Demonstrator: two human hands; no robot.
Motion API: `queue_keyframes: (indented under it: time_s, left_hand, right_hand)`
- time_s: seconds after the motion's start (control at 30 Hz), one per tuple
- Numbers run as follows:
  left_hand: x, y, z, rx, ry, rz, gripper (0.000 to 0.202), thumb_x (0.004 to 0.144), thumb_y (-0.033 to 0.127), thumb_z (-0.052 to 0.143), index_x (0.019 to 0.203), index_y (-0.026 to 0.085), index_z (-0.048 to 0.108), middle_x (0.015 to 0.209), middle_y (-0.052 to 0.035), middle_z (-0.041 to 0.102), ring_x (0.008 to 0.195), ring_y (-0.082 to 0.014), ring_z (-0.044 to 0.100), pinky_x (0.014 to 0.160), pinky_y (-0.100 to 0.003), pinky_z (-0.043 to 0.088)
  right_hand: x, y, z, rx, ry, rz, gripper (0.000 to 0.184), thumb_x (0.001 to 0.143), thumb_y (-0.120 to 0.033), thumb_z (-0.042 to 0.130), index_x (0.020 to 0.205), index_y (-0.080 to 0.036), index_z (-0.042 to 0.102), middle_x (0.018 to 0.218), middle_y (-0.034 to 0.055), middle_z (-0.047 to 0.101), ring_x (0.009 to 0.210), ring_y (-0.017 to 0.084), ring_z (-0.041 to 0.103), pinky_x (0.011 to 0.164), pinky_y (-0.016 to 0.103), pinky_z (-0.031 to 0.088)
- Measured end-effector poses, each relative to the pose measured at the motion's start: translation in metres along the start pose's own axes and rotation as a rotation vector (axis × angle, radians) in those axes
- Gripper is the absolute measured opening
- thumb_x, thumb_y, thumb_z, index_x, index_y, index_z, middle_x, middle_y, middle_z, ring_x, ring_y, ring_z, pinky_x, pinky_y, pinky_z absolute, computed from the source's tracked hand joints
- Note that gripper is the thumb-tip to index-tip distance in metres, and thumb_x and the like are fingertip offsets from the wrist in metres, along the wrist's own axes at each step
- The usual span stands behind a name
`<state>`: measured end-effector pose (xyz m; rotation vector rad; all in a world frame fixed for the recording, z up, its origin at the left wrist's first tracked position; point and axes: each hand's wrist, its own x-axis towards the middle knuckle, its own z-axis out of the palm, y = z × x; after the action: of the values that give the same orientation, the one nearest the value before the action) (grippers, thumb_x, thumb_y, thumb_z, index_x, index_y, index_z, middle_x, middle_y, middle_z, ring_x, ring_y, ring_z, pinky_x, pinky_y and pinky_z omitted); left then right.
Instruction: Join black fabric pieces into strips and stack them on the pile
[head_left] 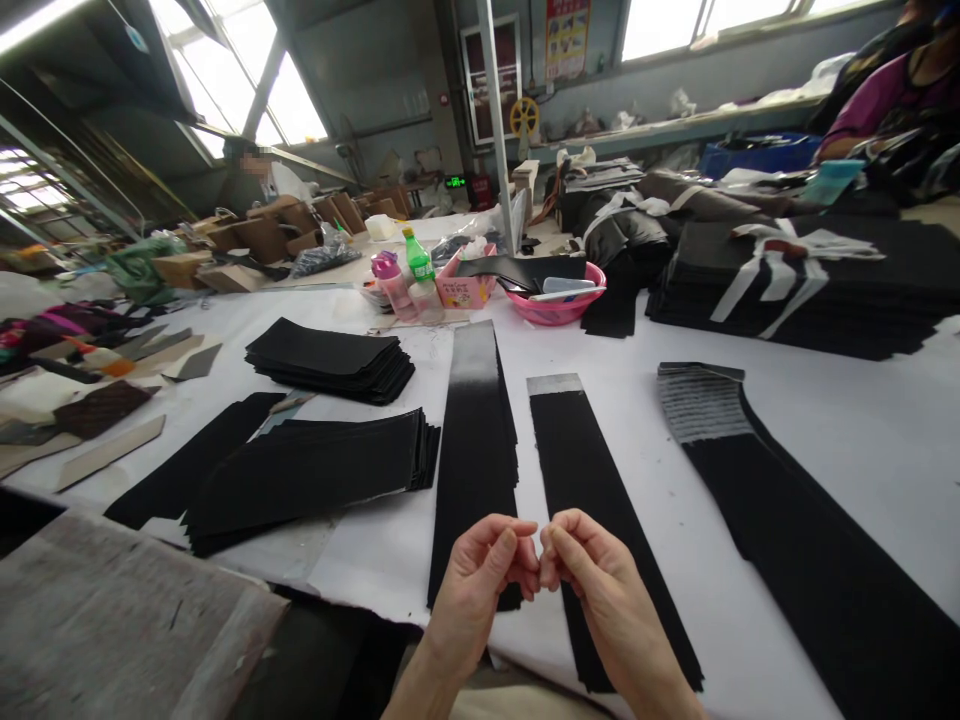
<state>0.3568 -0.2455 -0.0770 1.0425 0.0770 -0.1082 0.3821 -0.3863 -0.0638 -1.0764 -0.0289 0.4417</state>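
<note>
My left hand (480,575) and my right hand (589,570) meet above the table's near edge, fingertips almost touching. Both are closed, thumbs pressed against curled fingers; anything between them is too small to make out. Beneath my left hand lies a long stack of black strips (476,450) with a greyish sheen at its far end. Under my right hand runs another black strip stack (592,470), its far end pale grey. Farther right, a fanned stack of black strips (780,510) shows grey, streaked ends.
To the left are black rectangular piles (322,355) and another black stack (307,470). Behind stand a pink basin (555,308), a green bottle (418,258) and a pink box (466,285). Tied black bundles (810,290) fill the back right. Two people are farther off.
</note>
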Motion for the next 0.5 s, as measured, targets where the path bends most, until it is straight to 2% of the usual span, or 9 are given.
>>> queue_keyframes:
  time_s: [0.17, 0.3, 0.4, 0.5]
  left_hand:
    - [-0.001, 0.009, 0.001, 0.185, -0.006, 0.083, 0.017, 0.091, 0.025, 0.057, 0.102, 0.017, 0.068, 0.077, -0.0020, 0.056, 0.066, -0.0114, 0.056, 0.062, -0.026, 0.046]
    - [0.000, 0.011, -0.003, 0.225, 0.004, 0.119, 0.015, 0.086, 0.026, 0.065, 0.098, 0.018, 0.069, 0.081, -0.0024, 0.055, 0.067, -0.0117, 0.057, 0.060, -0.025, 0.046]
    - [0.000, 0.007, -0.005, 0.180, 0.007, 0.138, 0.024, 0.087, 0.038, 0.062, 0.094, 0.016, 0.069, 0.080, -0.0035, 0.055, 0.066, -0.0131, 0.057, 0.058, -0.026, 0.045]
    - [0.001, 0.003, -0.004, 0.083, 0.038, 0.141, 0.042, 0.090, 0.052, 0.051, 0.077, 0.014, 0.064, 0.074, -0.0035, 0.053, 0.062, -0.0130, 0.055, 0.055, -0.025, 0.041]
  right_hand:
    - [-0.008, -0.006, -0.003, 0.023, -0.013, 0.053, 0.026, 0.094, -0.038, 0.053, 0.077, -0.017, 0.054, 0.066, -0.0011, 0.054, 0.060, 0.011, 0.050, 0.060, 0.023, 0.039]
    - [-0.014, -0.009, -0.010, 0.015, 0.016, 0.072, 0.029, 0.094, -0.041, 0.052, 0.075, -0.019, 0.050, 0.068, -0.0021, 0.050, 0.058, 0.010, 0.047, 0.058, 0.023, 0.039]
    - [-0.022, -0.010, -0.024, -0.034, 0.063, 0.070, 0.030, 0.095, -0.043, 0.048, 0.076, -0.020, 0.048, 0.068, -0.0025, 0.048, 0.057, 0.011, 0.046, 0.057, 0.024, 0.039]
    - [-0.034, -0.011, -0.051, -0.117, 0.141, 0.054, 0.032, 0.095, -0.045, 0.047, 0.074, -0.021, 0.049, 0.068, -0.0019, 0.047, 0.056, 0.012, 0.046, 0.055, 0.025, 0.040]
